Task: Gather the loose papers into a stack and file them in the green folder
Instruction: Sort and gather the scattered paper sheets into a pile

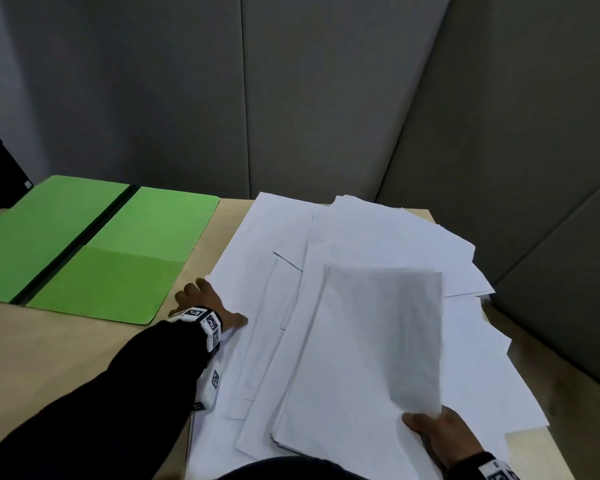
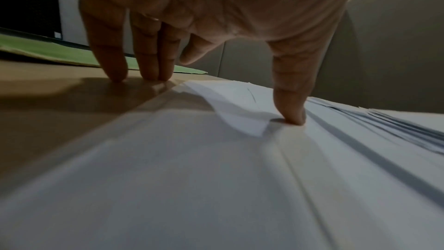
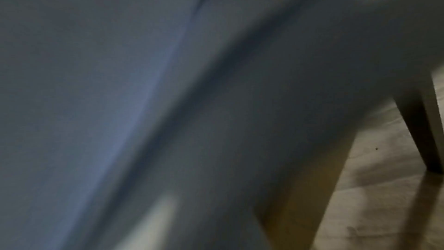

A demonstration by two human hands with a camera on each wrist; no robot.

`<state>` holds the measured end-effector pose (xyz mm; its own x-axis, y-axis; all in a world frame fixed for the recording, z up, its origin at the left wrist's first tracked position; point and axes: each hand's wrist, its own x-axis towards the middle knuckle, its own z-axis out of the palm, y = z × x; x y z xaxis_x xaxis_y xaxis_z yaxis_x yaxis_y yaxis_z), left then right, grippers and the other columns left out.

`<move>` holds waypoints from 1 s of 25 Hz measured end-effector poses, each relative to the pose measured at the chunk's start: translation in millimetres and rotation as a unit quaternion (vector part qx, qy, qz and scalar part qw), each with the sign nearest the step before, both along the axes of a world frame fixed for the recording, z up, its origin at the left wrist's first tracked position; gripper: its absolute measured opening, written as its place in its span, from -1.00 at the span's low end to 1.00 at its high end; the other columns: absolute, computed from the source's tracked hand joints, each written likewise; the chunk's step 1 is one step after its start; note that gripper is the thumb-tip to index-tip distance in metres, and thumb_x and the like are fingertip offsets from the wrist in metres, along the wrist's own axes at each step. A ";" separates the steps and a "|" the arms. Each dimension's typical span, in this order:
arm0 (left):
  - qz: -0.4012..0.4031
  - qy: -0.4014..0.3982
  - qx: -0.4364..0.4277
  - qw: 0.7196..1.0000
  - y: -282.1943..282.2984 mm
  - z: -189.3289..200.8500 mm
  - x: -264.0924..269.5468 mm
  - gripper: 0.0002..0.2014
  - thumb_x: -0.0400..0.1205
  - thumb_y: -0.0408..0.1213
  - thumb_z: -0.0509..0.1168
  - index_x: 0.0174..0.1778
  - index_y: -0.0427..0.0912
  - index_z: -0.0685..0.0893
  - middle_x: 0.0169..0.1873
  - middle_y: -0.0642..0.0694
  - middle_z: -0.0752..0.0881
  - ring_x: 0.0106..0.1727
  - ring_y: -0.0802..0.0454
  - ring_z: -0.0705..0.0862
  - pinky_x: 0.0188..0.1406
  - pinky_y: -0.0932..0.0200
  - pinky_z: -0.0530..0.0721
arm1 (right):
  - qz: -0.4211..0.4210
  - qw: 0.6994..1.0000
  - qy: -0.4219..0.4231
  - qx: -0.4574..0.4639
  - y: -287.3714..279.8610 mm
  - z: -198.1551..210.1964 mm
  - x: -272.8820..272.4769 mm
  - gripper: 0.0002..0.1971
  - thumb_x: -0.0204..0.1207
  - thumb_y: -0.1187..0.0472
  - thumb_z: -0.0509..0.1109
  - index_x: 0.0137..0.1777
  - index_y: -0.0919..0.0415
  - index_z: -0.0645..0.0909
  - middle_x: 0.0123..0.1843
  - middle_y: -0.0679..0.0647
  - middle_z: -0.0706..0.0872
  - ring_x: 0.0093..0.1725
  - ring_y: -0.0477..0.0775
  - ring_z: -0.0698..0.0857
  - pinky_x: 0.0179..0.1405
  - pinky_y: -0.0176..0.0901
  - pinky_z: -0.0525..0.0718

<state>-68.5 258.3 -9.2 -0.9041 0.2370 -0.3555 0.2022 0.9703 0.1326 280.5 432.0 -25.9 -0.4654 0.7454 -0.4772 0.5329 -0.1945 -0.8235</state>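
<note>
The green folder [image 1: 94,247] lies open and flat on the tabletop [image 1: 66,355], and every sheet is still outside it: the loose papers [image 1: 343,271] sprawl in a skewed, overlapping spread just beside the folder's right edge, reaching from the far rim of the tabletop to the near one.

The left hand [image 1: 205,303] sits between the folder and the spread with straight fingers; three fingertips [image 2: 149,75] rest on the bare wood and the thumb [image 2: 291,113] presses down on the nearest sheet, so this grip is released, pinning rather than grasping. The right hand [image 1: 440,434], on the far side of the spread from the folder, has its grip curled round the near corner of a lifted sheet [image 1: 381,327]; the right wrist view shows only blurred paper.

The step looks like gathering, barely begun. It would go best by keeping the thumb down as an anchor, sweeping outlying sheets toward it, then squaring the edges before sliding the stack toward the folder.
</note>
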 end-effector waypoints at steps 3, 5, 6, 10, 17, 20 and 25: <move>0.018 0.021 -0.003 1.000 10.3 -2.7 0.1 0.28 0.17 0.20 0.57 0.61 -0.32 -0.01 0.46 -0.30 0.28 0.50 -0.25 0.28 0.39 -0.11 0.42 | -0.006 1.000 0.023 -0.008 -1.6 -1.0 -2.1 -0.79 -0.10 0.26 0.42 -0.39 0.22 0.69 -0.65 -0.12 0.70 -0.53 -0.09 0.69 -0.62 -0.53 0.52; 0.034 0.028 0.012 0.999 16.8 -2.8 -0.7 0.27 0.17 0.11 0.61 0.60 -0.34 -0.01 0.42 -0.32 0.32 0.45 -0.26 0.38 0.35 -0.07 0.46 | -0.008 0.999 0.033 -0.016 -2.9 -1.8 -3.0 -0.79 -0.10 0.29 0.41 -0.40 0.25 0.69 -0.66 -0.08 0.70 -0.64 -0.19 0.65 -0.63 -0.50 0.54; 0.045 0.031 0.022 0.998 19.6 -4.5 0.0 0.25 0.17 0.07 0.62 0.59 -0.35 0.00 0.40 -0.32 0.34 0.41 -0.26 0.43 0.32 -0.06 0.49 | -0.005 0.999 0.036 -0.021 -2.9 -3.1 -2.9 -0.79 -0.10 0.30 0.41 -0.39 0.27 0.68 -0.66 -0.07 0.71 -0.65 -0.20 0.65 -0.63 -0.48 0.55; 0.063 0.050 0.031 0.996 22.3 -8.0 4.0 0.21 0.18 0.03 0.62 0.58 -0.32 0.03 0.36 -0.30 0.35 0.37 -0.26 0.43 0.30 -0.08 0.49 | 0.004 0.999 0.030 -0.021 -1.9 -9.7 -0.3 -0.76 -0.07 0.27 0.41 -0.34 0.26 0.70 -0.62 -0.06 0.74 -0.58 -0.11 0.70 -0.56 -0.37 0.61; 0.085 -0.021 0.145 0.986 20.7 -5.9 15.2 0.08 0.33 -0.19 0.59 0.59 -0.36 0.00 0.41 -0.37 0.35 0.33 -0.32 0.56 0.29 -0.10 0.54 | 0.015 0.999 0.027 -0.010 -2.4 -11.1 0.4 -0.79 -0.06 0.24 0.40 -0.36 0.15 0.69 -0.62 -0.10 0.73 -0.58 -0.14 0.69 -0.55 -0.40 0.61; 0.105 -0.050 0.248 0.962 3.2 -8.1 24.9 0.00 0.28 -0.19 0.63 0.53 -0.32 0.18 0.36 -0.36 0.55 0.34 -0.28 0.59 0.29 -0.05 0.54 | 0.012 0.998 0.049 -0.027 -2.5 -10.5 0.7 -0.78 -0.05 0.29 0.39 -0.34 0.20 0.69 -0.62 -0.07 0.73 -0.62 -0.17 0.69 -0.61 -0.44 0.59; 0.094 -0.124 0.356 0.921 -38.6 -18.3 55.3 -0.34 0.06 -0.11 0.49 0.11 -0.29 0.71 0.04 -0.28 0.79 -0.02 -0.12 0.72 0.05 0.12 0.61 | 0.006 0.999 0.041 -0.023 -1.1 -16.8 0.8 -0.77 -0.07 0.28 0.40 -0.34 0.24 0.69 -0.61 -0.03 0.74 -0.55 0.00 0.72 -0.51 -0.29 0.64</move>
